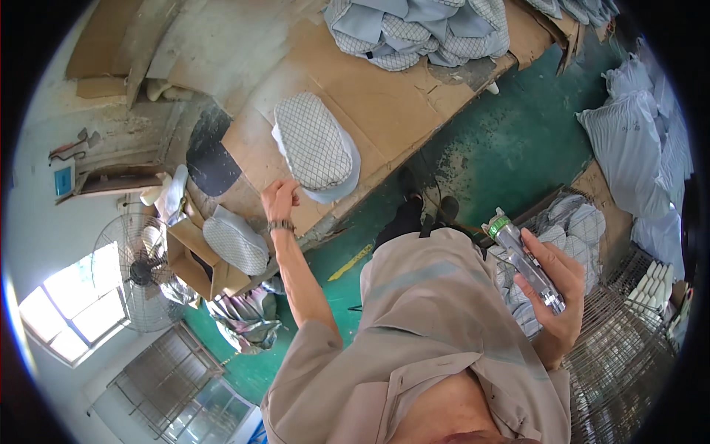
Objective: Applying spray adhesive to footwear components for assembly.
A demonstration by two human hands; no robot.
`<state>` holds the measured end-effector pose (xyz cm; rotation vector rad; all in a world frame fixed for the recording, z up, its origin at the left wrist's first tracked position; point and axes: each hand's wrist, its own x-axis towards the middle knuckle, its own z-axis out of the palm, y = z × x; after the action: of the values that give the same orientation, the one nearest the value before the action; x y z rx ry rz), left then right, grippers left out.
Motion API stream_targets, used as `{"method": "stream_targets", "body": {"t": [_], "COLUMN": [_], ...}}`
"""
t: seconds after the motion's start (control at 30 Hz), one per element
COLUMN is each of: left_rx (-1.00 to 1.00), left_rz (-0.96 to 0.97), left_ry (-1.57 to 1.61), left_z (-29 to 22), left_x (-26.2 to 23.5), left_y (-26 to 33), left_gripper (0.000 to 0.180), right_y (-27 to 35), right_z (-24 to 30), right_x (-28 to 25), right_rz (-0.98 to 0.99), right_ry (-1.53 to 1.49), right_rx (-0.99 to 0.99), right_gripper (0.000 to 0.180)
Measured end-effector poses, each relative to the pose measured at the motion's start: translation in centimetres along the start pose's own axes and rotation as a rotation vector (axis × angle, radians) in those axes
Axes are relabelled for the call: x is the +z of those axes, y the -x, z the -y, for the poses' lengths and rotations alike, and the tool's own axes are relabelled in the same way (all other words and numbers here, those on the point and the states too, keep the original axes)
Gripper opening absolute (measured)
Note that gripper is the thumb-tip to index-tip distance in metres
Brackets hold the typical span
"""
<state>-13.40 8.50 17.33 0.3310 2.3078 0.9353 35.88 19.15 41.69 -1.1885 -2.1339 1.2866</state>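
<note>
A quilted pad shaped like a slipper sole, white with a diamond grid and a grey-blue fabric edge, lies on the cardboard-covered table. My left hand is at its near left end, fingers curled closed. Whether they pinch anything is too small to make out. On the right, well away from the table, my right hand is wrapped round what looks like a spray gun. It has a clear-grey body and a green ring near its pronged tip, which points up and left.
Similar pads form a pile at the table's far end. A cardboard box and a standing fan are at the left. More pads and a wire rack stand at the right, below white sacks.
</note>
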Motion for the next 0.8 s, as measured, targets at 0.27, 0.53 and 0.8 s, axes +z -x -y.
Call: {"method": "stream_targets", "body": {"t": [0.27, 0.53, 0.8], "left_rx": [0.056, 0.065, -0.110], "left_rz": [0.053, 0.214, 0.180], "left_ry": [0.318, 0.413, 0.480], "left_z": [-4.4, -11.6, -4.8], "left_x": [-2.5, -1.6, -2.2], "left_y": [-0.9, -3.7, -3.1], "left_gripper": [0.014, 0.018, 0.021], "right_y": [-1.2, -1.9, -3.7], "right_z": [-0.5, -0.3, -1.6], "right_x": [0.8, 1.4, 3.6], "right_rz": [-0.035, -0.040, -0.041], "right_ry": [-0.033, 0.021, -0.005], "right_rx": [-0.034, 0.027, 0.047], "right_gripper": [0.058, 0.051, 0.059]}}
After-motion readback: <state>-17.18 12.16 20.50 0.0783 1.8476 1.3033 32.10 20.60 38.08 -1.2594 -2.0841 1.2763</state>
